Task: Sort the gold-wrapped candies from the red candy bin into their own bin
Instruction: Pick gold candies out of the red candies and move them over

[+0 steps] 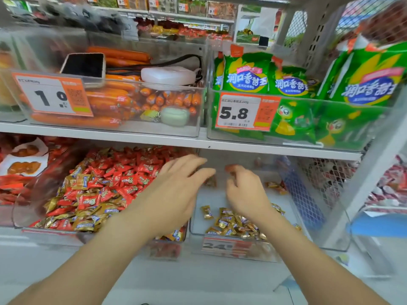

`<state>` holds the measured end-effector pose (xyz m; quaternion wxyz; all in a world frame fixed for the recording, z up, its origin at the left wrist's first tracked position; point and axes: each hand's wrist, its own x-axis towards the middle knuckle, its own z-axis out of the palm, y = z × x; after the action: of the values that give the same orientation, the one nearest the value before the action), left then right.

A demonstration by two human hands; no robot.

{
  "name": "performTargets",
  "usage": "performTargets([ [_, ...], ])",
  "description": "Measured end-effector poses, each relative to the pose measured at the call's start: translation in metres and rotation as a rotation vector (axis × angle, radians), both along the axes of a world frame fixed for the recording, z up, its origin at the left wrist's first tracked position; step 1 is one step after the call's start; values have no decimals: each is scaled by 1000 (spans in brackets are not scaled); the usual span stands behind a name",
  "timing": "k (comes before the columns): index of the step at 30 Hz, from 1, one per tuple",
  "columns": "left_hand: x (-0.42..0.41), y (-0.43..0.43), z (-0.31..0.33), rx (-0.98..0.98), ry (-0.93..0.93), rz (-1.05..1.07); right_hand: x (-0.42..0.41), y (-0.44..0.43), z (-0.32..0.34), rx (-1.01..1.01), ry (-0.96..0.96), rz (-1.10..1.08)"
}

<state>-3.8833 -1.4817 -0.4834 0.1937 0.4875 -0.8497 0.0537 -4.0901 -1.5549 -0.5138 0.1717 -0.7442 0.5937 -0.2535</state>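
A clear bin (52, 233) on the lower shelf is heaped with red candies (127, 170), with gold-wrapped candies (88, 221) mixed in along its front. To its right, a second clear bin (211, 201) holds a small pile of gold candies (235, 225). My left hand (176, 190) reaches over the wall between the two bins with its fingers stretched out and nothing in it. My right hand (246, 192) hovers over the gold bin with loosely curled fingers and no candy visible in them. One blurred gold candy (210, 182) shows between the hands.
The shelf above (154, 137) carries a bin of orange sausages (110, 100) and a bin of green snack bags (248, 73). A blue mesh panel (301, 194) and a wire rack (330, 179) stand right of the gold bin. Red packets (13, 183) fill the left.
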Motion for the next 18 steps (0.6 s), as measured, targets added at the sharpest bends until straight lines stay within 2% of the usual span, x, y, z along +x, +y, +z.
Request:
performTargets([
  [3,-50,-5,-3,82,25,-130,-52,-18,-8,198,209,-154],
  [7,-102,-35,-24,323,17,-14,-100,-42,-23,264,387,-240],
  [14,-126,-94,-47,915,-261,165,-126,-98,-66,271,575,-200],
  [18,-129,-96,-43,1016,-429,202,-127,-114,-78,225,736,-231],
])
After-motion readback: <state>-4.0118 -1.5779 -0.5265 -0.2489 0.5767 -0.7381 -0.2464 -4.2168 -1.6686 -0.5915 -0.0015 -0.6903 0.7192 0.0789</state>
